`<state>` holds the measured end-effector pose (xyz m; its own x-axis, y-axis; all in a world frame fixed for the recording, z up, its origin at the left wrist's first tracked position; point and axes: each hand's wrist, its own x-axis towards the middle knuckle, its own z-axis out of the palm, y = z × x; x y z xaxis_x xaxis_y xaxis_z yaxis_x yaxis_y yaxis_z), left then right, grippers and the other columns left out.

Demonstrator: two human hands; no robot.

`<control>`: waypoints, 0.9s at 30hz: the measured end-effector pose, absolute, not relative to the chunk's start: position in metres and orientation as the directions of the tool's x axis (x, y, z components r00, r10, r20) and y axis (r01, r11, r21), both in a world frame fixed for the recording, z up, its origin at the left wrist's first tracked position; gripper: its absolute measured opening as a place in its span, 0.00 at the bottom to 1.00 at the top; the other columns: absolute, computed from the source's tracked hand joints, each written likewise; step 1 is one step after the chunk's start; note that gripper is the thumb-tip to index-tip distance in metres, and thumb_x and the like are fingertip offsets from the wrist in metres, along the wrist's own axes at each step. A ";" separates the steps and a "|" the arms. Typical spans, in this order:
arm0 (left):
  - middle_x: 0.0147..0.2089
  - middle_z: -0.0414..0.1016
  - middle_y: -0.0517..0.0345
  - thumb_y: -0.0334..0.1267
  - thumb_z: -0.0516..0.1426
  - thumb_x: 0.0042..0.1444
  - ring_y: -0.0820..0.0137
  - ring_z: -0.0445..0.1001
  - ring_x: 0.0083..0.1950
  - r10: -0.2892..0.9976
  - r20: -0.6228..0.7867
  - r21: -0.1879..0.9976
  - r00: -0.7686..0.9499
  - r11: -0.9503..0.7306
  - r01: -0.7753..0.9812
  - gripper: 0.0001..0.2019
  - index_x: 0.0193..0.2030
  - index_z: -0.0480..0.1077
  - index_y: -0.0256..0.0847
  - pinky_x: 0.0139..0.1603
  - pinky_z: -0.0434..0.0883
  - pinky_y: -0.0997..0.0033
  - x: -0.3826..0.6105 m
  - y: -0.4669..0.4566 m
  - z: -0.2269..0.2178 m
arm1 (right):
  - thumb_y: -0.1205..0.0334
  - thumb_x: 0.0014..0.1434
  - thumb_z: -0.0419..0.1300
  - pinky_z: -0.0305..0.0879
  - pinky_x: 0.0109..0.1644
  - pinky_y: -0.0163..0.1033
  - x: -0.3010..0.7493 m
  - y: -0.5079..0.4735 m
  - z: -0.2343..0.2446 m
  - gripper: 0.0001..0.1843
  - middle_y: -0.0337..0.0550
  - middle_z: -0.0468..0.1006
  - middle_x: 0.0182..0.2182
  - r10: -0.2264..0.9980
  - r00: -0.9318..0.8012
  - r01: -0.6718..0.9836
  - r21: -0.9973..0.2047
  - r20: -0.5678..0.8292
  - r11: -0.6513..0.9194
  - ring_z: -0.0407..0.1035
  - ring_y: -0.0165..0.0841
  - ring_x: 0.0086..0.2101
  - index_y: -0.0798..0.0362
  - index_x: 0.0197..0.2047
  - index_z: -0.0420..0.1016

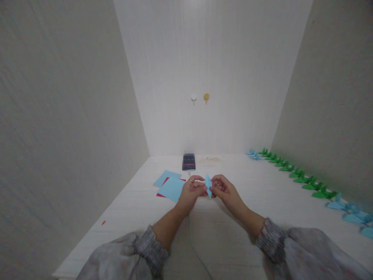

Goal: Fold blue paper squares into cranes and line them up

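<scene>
A small folded light-blue paper piece (208, 184) is held upright above the white table (262, 186), pinched from both sides. My left hand (190, 191) grips its left edge with thumb and fingers; a ring shows on one finger. My right hand (224, 189) pinches its right edge. Both hands hover near the table's middle.
Light-blue sheets (171, 188) over a red sheet (161, 194) lie left of my hands. A phone (188, 162) with a cable stands behind them. A row of green folded paper figures (303, 181) and blue folded figures (349, 208) lines the right wall. Two hooks (200, 97) hang on the back wall.
</scene>
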<state>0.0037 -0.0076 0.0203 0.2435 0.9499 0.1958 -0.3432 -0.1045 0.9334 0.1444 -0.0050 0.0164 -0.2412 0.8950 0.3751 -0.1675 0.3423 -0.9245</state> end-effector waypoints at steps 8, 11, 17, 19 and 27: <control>0.25 0.68 0.62 0.35 0.60 0.37 0.77 0.67 0.25 0.950 0.217 0.939 0.224 -0.141 -0.314 0.17 0.35 0.61 0.36 0.30 0.66 0.74 0.002 -0.005 0.015 | 0.64 0.44 0.58 0.58 0.22 0.31 0.144 -0.006 0.019 0.12 0.32 0.65 0.21 0.906 -0.272 -0.206 -0.939 0.325 0.275 0.61 0.24 0.18 0.52 0.34 0.60; 0.25 0.67 0.62 0.33 0.60 0.37 0.78 0.67 0.25 0.946 0.234 0.943 0.223 -0.165 -0.289 0.16 0.35 0.61 0.35 0.30 0.66 0.75 0.003 -0.005 0.014 | 0.63 0.44 0.58 0.57 0.22 0.32 0.144 -0.008 0.021 0.12 0.32 0.65 0.21 0.919 -0.263 -0.202 -0.948 0.294 0.246 0.61 0.24 0.19 0.52 0.33 0.61; 0.25 0.67 0.63 0.32 0.58 0.39 0.78 0.67 0.26 0.929 0.280 0.948 0.241 -0.228 -0.221 0.15 0.35 0.60 0.37 0.31 0.65 0.75 0.005 -0.006 0.011 | 0.63 0.43 0.59 0.57 0.25 0.32 0.145 -0.004 0.019 0.08 0.33 0.65 0.19 0.935 -0.183 -0.137 -0.949 0.305 0.283 0.60 0.25 0.21 0.54 0.28 0.63; 0.25 0.67 0.63 0.32 0.58 0.39 0.77 0.67 0.27 0.924 0.296 0.948 0.240 -0.254 -0.190 0.15 0.35 0.60 0.38 0.31 0.65 0.75 0.004 -0.004 0.008 | 0.63 0.43 0.59 0.56 0.26 0.32 0.145 -0.002 0.018 0.08 0.33 0.65 0.19 0.932 -0.177 -0.124 -0.946 0.317 0.298 0.60 0.25 0.22 0.54 0.27 0.64; 0.26 0.65 0.63 0.32 0.57 0.40 0.78 0.66 0.27 0.918 0.306 0.951 0.254 -0.279 -0.135 0.14 0.36 0.60 0.38 0.32 0.65 0.76 0.003 -0.004 0.008 | 0.65 0.42 0.59 0.57 0.27 0.31 0.146 -0.003 0.018 0.09 0.33 0.64 0.21 0.927 -0.178 -0.123 -0.942 0.329 0.311 0.59 0.25 0.23 0.54 0.29 0.64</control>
<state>0.0031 -0.0038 0.0085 0.2538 0.9177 0.3057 -0.1349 -0.2794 0.9507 0.1461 -0.0028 0.0180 -0.1782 0.9273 0.3290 -0.1233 0.3107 -0.9425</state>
